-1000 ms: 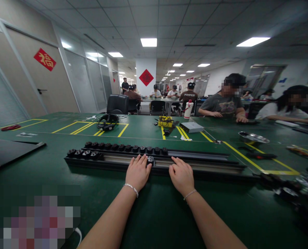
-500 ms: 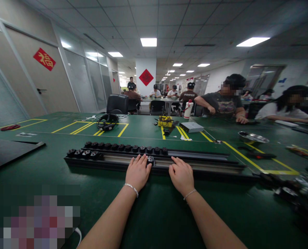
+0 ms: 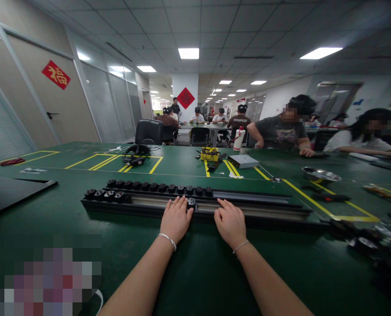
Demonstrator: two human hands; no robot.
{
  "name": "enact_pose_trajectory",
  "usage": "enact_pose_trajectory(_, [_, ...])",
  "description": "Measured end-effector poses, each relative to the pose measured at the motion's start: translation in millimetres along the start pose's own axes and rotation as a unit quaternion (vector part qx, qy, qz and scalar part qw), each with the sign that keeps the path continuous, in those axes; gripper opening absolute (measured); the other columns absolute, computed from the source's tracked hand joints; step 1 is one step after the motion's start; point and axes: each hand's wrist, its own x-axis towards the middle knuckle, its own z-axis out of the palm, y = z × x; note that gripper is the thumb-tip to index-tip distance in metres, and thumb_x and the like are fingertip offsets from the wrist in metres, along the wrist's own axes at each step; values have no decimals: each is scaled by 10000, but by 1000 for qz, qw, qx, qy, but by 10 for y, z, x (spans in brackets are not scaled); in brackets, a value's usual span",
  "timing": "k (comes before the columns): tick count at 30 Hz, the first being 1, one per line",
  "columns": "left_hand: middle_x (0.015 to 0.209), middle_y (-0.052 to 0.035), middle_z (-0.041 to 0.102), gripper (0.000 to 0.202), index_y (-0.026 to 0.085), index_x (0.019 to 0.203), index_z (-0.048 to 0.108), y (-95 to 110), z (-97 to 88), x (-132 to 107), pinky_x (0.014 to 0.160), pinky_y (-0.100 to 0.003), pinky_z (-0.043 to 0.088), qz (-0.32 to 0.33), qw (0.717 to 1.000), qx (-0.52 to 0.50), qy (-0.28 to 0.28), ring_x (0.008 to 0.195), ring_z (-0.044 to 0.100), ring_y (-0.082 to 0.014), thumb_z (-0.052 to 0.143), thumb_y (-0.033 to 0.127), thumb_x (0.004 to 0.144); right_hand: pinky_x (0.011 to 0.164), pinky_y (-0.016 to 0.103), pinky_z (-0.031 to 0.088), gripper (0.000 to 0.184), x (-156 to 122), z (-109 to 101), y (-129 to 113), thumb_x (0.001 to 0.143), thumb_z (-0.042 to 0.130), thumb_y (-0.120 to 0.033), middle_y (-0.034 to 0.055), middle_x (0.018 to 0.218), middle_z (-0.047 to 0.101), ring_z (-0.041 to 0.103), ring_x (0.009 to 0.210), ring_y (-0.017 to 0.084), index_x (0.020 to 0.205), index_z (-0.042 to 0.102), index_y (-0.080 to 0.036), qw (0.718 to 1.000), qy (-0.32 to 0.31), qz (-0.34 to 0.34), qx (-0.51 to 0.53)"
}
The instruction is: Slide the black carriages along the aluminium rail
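Beyond our table (image 3: 126,250), a standing person (image 3: 175,106) in dark clothes is moving rightward since the earlier frames and is now showing against the white pillar (image 3: 185,80), while the co-worker (image 3: 281,129) on the right is drawing one arm back from the tabletop. We are keeping our own hands almost where they were. Our left hand (image 3: 176,219) is lying over the near rail (image 3: 261,211), its fingers stretching out side by side; a single black module (image 3: 191,202) is sitting in that rail just to the right of those fingertips, and we are not able to tell whether finger and thumb are pinching it. Our right hand (image 3: 231,221) is resting on the same rail farther right, index finger reaching forward and the others curling; whether they are clamping the edge, we are not able to tell. The two hands are staying apart, with bare channel showing between them. Four more modules (image 3: 109,195) are sitting at this rail's left end, and a long row of modules (image 3: 163,188) is filling the left part of the far rail (image 3: 254,196), just behind. Farther off, a black headset (image 3: 136,156), a yellow item (image 3: 210,153), a pale box (image 3: 243,161) and a white bottle (image 3: 239,139) are occupying the table, and a metal bowl (image 3: 322,174) is standing to the right.
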Motion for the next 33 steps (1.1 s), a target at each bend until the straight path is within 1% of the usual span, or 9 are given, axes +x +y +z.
enact_pose_trajectory(17, [1317,-35,470,470,215,1235,493,5,-10,-4,1051,-401,256,1,1000,-2,0,1239,380,-195,244,409,887,915,376,312,306,0,21,11,831,369,-265,14,1208,563,454,1149,191,703,643,-222,1000,4,-4,-6])
enact_pose_trajectory(25, [1327,-25,458,498,215,1243,482,6,2,-10,1054,-405,246,4,1000,-4,0,1246,367,-198,216,437,886,911,375,311,310,-1,29,17,835,361,-265,11,1206,565,452,1151,190,700,636,-223,1000,6,-4,-7])
enact_pose_trajectory(33, [1327,-23,458,500,215,1246,479,21,-6,-13,1055,-405,241,6,1000,-4,-2,1253,357,-198,217,440,884,905,373,314,310,-1,-9,-9,833,360,-260,19,1205,566,454,1148,194,700,638,-219,1000,1,-4,-7])
